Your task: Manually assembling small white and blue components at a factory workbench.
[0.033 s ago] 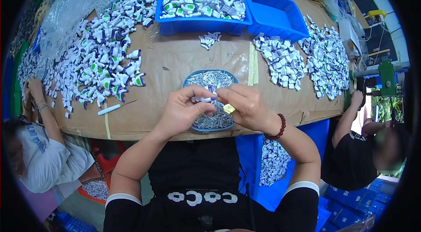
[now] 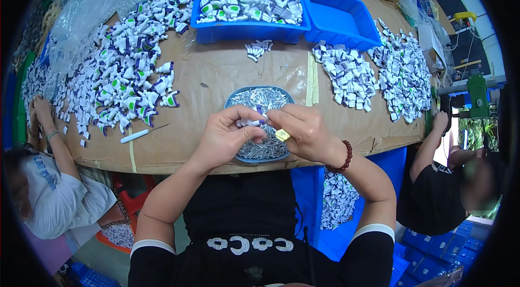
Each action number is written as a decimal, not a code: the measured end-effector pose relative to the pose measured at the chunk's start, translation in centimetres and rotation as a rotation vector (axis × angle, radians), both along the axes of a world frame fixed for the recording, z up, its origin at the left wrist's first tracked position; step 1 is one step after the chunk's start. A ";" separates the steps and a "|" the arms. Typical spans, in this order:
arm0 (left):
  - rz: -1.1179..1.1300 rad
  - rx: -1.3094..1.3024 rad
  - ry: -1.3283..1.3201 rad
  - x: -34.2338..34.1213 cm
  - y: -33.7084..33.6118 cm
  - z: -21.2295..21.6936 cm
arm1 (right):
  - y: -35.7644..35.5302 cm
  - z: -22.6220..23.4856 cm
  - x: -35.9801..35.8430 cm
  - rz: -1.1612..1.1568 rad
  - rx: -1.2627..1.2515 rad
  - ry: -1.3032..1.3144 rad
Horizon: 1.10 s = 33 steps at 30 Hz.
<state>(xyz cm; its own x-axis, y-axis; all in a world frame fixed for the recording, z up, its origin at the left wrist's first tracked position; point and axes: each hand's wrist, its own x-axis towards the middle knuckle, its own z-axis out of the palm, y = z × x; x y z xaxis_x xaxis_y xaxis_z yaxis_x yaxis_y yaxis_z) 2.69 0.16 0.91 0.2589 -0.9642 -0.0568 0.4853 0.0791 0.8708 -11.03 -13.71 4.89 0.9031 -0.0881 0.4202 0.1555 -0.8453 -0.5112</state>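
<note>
My left hand (image 2: 222, 135) pinches a small white and purple plastic toy part (image 2: 250, 123) between thumb and fingers. My right hand (image 2: 306, 131) meets it from the other side, its fingertips closed at the part's right end; anything smaller between them is hidden. A small yellow piece (image 2: 282, 134) with dark marks shows below the right fingers; whether it is tape or something held I cannot tell. Both hands are over a blue-grey tub (image 2: 229, 97) filled with thin silvery metal pins (image 2: 262, 149).
White, purple and green toy pieces (image 2: 130, 70) are heaped at left, near a white-handled awl (image 2: 134, 136). A blue bin (image 2: 216, 32) of similar pieces stands behind, beside another blue bin (image 2: 338, 10). Smaller white pieces (image 2: 346, 78) lie at right. Co-workers' arms (image 2: 64, 151) (image 2: 428, 149) reach in from both sides.
</note>
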 end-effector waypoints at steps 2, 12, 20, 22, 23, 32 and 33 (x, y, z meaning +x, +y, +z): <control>-0.006 0.036 0.044 0.0 -0.1 0.0 | 0.0 -0.2 -0.2 -0.005 -0.001 -0.004; -0.029 0.130 0.129 -0.3 -1.0 -0.4 | 0.2 -1.3 -0.8 -0.062 -0.180 -0.036; 0.024 0.186 0.342 0.1 -0.8 -0.3 | -3.6 -2.9 -4.7 -0.263 -0.290 0.043; -0.013 0.157 0.308 0.2 -0.7 -0.2 | -6.6 -3.5 -7.5 -0.485 -0.383 0.244; -0.028 0.162 0.309 0.2 -0.7 0.1 | -7.7 -3.5 -8.5 -0.596 -0.426 0.372; -0.117 0.193 0.321 -0.3 -0.7 0.6 | -11.9 -5.7 -10.5 -0.753 -0.221 0.562; -0.115 0.205 0.318 -0.2 -0.7 0.6 | -11.8 -5.4 -10.3 -0.730 -0.175 0.573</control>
<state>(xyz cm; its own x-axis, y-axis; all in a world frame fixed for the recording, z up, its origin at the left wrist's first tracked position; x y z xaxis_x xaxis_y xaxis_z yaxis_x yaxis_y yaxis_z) 2.45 -0.49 1.49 0.0882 -0.9464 -0.3109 0.7291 -0.1513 0.6675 -21.37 -25.51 -0.54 0.7227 -0.6911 -0.0095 -0.6782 -0.7065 -0.2025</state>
